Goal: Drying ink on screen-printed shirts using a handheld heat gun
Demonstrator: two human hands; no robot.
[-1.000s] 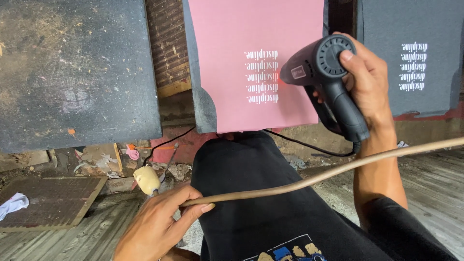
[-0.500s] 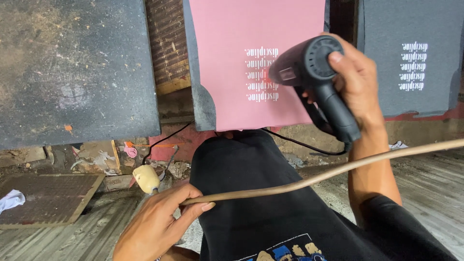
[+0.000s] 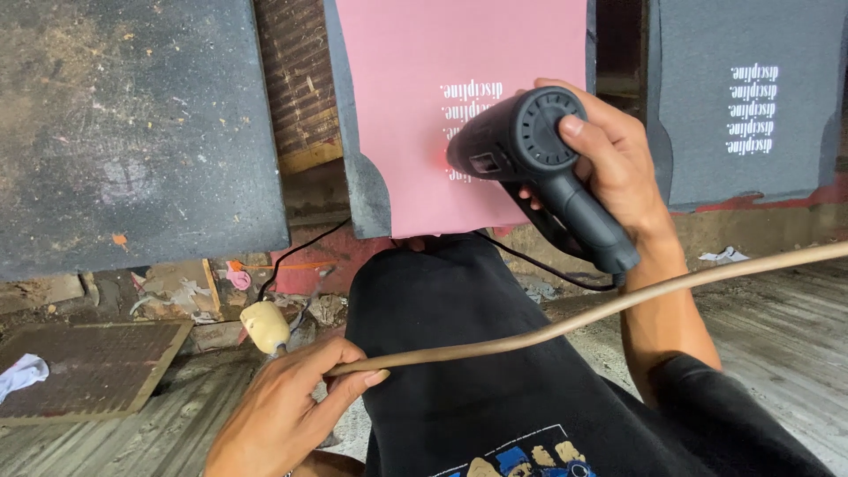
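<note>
Probably a screen-printing workshop: printed pink shirt [image 3: 424, 106] and grey shirt [image 3: 742, 97] on worn platens [image 3: 124, 132].

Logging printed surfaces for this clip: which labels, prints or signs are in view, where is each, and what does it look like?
Print on pink fabric: top centre, stacked white lines, partly behind the black heat gun held in the right hand.
Print on grey fabric: top right, same stacked white lines.
Graphic on black shirt: bottom edge, blue, tan and white, cut off.
No packages or screens.
</note>
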